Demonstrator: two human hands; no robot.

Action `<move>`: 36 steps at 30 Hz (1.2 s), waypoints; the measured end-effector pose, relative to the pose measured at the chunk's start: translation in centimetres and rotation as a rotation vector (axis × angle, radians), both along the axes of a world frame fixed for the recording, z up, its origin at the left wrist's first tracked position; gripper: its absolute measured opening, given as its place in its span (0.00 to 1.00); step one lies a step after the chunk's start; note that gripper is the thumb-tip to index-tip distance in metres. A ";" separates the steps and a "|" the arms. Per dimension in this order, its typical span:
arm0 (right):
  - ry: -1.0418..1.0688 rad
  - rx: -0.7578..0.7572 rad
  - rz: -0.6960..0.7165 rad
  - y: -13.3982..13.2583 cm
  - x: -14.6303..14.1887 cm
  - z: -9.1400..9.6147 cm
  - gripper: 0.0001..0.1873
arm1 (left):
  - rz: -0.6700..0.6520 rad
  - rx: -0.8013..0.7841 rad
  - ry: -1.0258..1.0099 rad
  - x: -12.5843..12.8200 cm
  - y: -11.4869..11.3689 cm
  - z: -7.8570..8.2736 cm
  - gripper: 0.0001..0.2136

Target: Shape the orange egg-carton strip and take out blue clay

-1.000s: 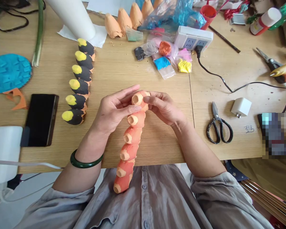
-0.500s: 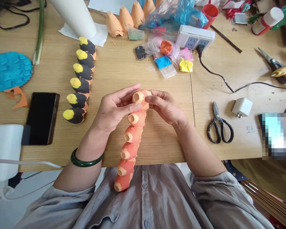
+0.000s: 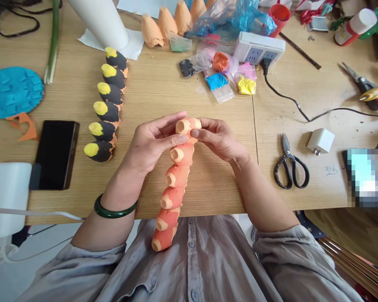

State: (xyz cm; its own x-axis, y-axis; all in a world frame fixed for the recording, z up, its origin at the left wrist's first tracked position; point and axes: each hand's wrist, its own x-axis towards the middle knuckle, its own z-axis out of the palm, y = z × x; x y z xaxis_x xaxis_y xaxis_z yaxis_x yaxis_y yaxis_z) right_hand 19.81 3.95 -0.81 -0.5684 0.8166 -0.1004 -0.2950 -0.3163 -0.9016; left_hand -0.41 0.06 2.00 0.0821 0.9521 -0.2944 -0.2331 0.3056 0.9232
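Both my hands are in front of me over the wooden table. My left hand (image 3: 153, 140) and my right hand (image 3: 219, 140) grip the top cone (image 3: 188, 127) of a curved chain of orange-painted egg-carton cones (image 3: 173, 186), their hollow ends facing left. The chain's lower end hangs past the table edge over my grey shirt (image 3: 192, 260). To the left of my hands stands a similar chain of black cones with yellow tips (image 3: 107, 105).
Unpainted egg-carton cones (image 3: 166, 25) and clay packets (image 3: 219, 71) lie at the back near a power strip (image 3: 258, 50). A blue textured disc (image 3: 12, 92) and a black phone (image 3: 55, 155) lie left; black-handled scissors (image 3: 291, 167) and a white charger (image 3: 320, 141) lie right.
The whole view has drifted slightly. My hands still hold the top orange cone, which has barely moved within my fingers.
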 end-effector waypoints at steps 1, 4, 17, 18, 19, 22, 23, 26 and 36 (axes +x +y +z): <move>0.011 -0.015 0.002 -0.1 0.0 0.1 0.24 | 0.004 0.008 0.002 0.1 0.0 -0.1 0.26; 0.021 -0.039 -0.014 -0.2 -0.2 0.2 0.21 | 0.015 0.045 0.006 0.2 -0.1 -0.4 0.25; 0.036 -0.141 -0.126 -0.4 -0.6 0.6 0.24 | -0.033 0.128 -0.042 -0.2 0.4 -1.5 0.23; 0.020 -0.143 -0.140 -0.5 -0.8 0.7 0.25 | -0.046 0.129 -0.043 -0.2 0.4 -1.5 0.23; 0.006 -0.142 -0.144 -0.6 -0.9 0.7 0.26 | -0.066 0.126 -0.041 -0.2 0.4 -1.5 0.23; 0.027 -0.134 -0.151 -1.0 -1.3 1.0 0.27 | -0.116 0.132 -0.022 -0.3 0.3 -1.4 0.23; 0.041 -0.130 -0.161 -1.1 -1.4 1.1 0.28 | -0.120 0.141 -0.016 -0.3 0.3 -1.4 0.23; 0.033 -0.131 -0.194 -1.6 -1.5 1.4 0.28 | -0.106 0.155 0.000 -0.2 0.1 -1.6 0.22; -0.091 -0.065 -0.391 -3.1 -2.6 2.1 0.33 | -0.076 0.120 0.000 0.1 0.1 -1.9 0.20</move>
